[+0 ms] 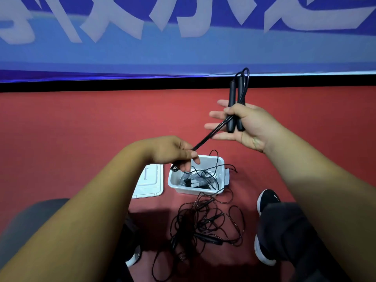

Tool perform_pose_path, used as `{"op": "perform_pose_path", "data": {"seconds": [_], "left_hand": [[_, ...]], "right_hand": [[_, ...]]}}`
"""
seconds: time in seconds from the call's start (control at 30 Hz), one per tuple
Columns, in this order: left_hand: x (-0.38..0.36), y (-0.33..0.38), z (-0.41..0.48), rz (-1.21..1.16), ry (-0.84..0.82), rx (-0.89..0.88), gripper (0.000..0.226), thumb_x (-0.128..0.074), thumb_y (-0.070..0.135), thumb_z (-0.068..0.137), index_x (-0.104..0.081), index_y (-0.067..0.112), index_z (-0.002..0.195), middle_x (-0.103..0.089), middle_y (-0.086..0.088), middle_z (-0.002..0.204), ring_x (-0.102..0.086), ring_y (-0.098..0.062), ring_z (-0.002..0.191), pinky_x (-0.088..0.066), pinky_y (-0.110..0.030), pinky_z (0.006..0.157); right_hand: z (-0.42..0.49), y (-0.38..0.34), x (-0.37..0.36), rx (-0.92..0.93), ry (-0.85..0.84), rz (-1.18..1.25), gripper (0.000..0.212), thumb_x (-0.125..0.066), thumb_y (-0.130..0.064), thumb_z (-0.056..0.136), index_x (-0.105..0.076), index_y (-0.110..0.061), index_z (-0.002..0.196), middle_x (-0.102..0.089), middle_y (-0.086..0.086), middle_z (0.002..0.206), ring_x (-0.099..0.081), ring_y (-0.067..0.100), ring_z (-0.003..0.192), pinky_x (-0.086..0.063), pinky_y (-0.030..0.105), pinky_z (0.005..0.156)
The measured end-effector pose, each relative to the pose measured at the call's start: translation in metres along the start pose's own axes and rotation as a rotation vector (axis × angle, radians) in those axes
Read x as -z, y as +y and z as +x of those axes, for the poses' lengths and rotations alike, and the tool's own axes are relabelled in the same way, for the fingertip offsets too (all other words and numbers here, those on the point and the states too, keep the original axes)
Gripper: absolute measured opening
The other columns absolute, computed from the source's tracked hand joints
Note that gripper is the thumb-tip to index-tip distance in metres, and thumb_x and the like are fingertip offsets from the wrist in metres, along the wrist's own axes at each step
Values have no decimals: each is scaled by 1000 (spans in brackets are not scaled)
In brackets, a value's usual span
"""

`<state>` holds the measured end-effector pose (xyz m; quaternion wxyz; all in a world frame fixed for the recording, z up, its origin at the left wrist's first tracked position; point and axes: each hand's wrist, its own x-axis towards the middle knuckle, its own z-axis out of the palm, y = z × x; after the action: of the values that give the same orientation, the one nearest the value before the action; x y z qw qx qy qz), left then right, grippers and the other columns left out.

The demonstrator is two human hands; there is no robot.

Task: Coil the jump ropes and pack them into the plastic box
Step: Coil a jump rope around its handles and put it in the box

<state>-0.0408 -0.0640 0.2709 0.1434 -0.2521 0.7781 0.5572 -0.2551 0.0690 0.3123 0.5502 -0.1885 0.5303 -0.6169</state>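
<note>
My right hand is raised and holds the two black handles of a jump rope side by side, thumb pressed over them, the other fingers stretched out. The doubled black cord runs down and left from the handles to my left hand, which pinches it above the box. The clear plastic box stands on the red floor and holds grey and black rope parts with thin cord looping over its rim. A tangle of black jump ropes lies on the floor in front of the box.
The box's white lid lies flat just left of the box. My black shoes and dark trouser legs flank the tangle. A blue banner with white characters stands behind a black strip at the far edge of the red floor.
</note>
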Motion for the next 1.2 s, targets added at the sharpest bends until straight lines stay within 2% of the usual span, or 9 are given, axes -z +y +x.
{"op": "perform_pose_path", "data": {"seconds": [0.2,0.37,0.47,0.57,0.67,0.8,0.97,1.1,1.2], "left_hand": [[12,-5,1,290,238,22,21,-57,31,107,-74,24,98,-75,3,75,-64,-16,70,-53,-30,74],[19,-2,2,344,481,-41,19,-60,31,106,-76,22,105,-78,2,87,-72,-19,85,-52,-23,74],[25,-2,4,234,549,-94,15,-64,28,103,-76,20,103,-78,5,92,-73,-18,93,-55,-33,90],[25,2,2,132,501,-150,9,-68,19,100,-76,17,104,-79,3,99,-71,-12,94,-55,-33,95],[21,8,-2,96,484,-189,15,-69,10,98,-76,22,94,-77,17,86,-67,7,83,-51,-11,79],[22,11,-10,85,428,-313,11,-63,10,96,-74,9,98,-76,-3,96,-67,-19,87,-57,-41,87],[21,18,-17,-53,290,-391,20,-62,5,94,-72,5,111,-73,-15,123,-68,-29,121,-52,-42,108],[20,23,-14,-65,251,-340,18,-71,4,94,-70,-5,109,-74,-8,124,-68,-16,123,-52,-32,105],[21,30,-16,-66,230,-341,18,-73,3,92,-70,-4,107,-76,-8,120,-69,-17,121,-52,-35,107]], "right_hand": [[-8,3,-4,-116,-171,-93,45,-51,-2,105,-59,-20,145,-68,36,126,-69,53,114,-58,63,97],[-17,4,-12,-214,-263,-48,43,-53,6,102,-48,7,145,-49,49,141,-59,65,121,-62,59,90],[-21,8,-14,-290,-378,-102,47,-45,5,104,-36,15,149,-59,46,130,-67,58,115,-63,50,91],[-24,16,-15,-383,-566,-89,52,-43,4,103,-28,19,151,-56,45,136,-61,60,122,-60,49,98],[-24,27,-16,-480,-736,-72,56,-42,2,102,-27,17,153,-50,44,144,-55,62,130,-58,46,102],[-25,44,-21,-588,-931,0,60,-46,1,102,-28,10,158,-40,44,153,-45,65,137,-57,42,105],[-30,61,-29,-713,-1076,148,68,-40,4,101,-24,-6,166,-31,44,158,-48,62,136,-61,34,97],[-35,65,-33,-732,-1124,88,71,-35,6,100,-30,-18,166,-38,42,156,-61,57,124,-63,31,93],[-36,67,-34,-706,-1092,-1,65,-33,8,100,-37,-14,161,-42,43,153,-70,51,114,-64,28,87]]}}
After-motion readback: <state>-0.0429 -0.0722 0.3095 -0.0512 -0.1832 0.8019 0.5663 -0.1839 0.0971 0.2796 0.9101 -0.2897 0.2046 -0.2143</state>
